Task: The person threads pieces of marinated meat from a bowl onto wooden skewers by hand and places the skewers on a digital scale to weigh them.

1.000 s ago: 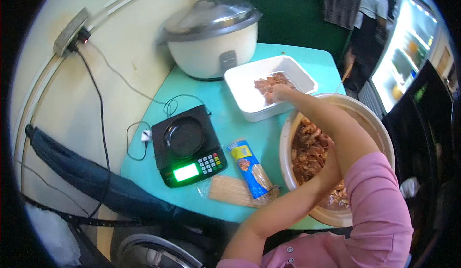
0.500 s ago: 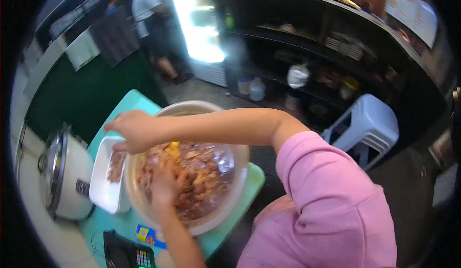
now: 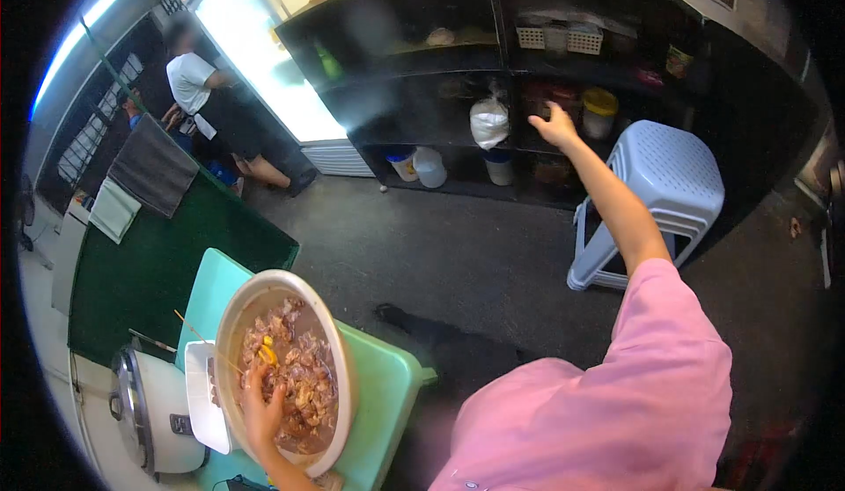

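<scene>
A large round tub holds chunks of raw meat in brownish liquid, with a small yellow piece among them. My left hand rests on the meat, thumb apart from the fingers; the fingertips are close to the yellow piece. A thin stick crosses the tub's left rim and ends near those fingers; whether they touch it is unclear. My right hand is stretched out, fingers apart and nothing visible in it. It appears in front of the dark shelf, near a yellow-lidded jar.
The tub stands on a green table, beside a white tray and a rice cooker. Stacked blue stools stand right of my arm. A white plastic bag sits on the shelf. Another person stands by the lit fridge.
My right hand has left the white tray and swung right, out toward the shelf. My left hand stays in the tub. The view has turned right, and the stick now shows at the rim.
</scene>
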Action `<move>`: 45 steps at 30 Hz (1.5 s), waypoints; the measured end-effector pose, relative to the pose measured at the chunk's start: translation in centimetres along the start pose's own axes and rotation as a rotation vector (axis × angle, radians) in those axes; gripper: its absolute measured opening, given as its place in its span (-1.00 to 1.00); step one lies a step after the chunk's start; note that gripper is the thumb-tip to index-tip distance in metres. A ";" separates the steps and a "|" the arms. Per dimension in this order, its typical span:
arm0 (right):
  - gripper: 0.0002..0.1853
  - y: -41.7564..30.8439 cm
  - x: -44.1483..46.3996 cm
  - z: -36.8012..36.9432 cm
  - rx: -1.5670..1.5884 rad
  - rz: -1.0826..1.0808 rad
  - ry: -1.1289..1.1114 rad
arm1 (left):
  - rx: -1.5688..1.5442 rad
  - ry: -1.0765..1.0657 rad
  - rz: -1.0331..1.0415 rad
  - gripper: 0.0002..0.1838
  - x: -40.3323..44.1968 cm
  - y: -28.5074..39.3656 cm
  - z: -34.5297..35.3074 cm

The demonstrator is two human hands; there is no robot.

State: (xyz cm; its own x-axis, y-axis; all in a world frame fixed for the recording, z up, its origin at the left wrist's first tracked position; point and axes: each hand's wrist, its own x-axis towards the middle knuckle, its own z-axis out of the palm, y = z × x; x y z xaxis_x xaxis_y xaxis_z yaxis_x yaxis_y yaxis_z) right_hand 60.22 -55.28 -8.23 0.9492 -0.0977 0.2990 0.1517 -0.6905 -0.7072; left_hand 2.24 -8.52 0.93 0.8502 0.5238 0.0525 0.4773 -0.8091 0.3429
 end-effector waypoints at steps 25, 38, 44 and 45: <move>0.22 10.0 30.7 6.8 -0.084 0.283 0.568 | 0.104 0.503 -0.646 -0.61 -4.3 -2.6 2.5; -0.16 4.1 15.9 4.9 0.207 -0.281 0.459 | -0.242 0.374 -0.630 -0.52 -3.0 -1.0 1.8; -0.12 -10.2 -4.7 -0.7 0.620 -0.462 -0.006 | -0.113 0.185 -0.515 -0.34 -3.0 -0.5 0.7; -0.11 -12.2 -7.4 -1.8 0.601 -0.507 -0.073 | -0.103 0.174 -0.496 -0.34 -3.1 -1.0 0.8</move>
State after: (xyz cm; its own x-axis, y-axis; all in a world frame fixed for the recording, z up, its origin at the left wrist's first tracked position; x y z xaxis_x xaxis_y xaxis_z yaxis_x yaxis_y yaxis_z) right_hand 50.83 -47.45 -0.64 0.7369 0.1872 0.6496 0.6741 -0.1307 -0.7270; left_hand -0.70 -9.49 -0.30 0.4743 0.8803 0.0124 0.7809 -0.4272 0.4558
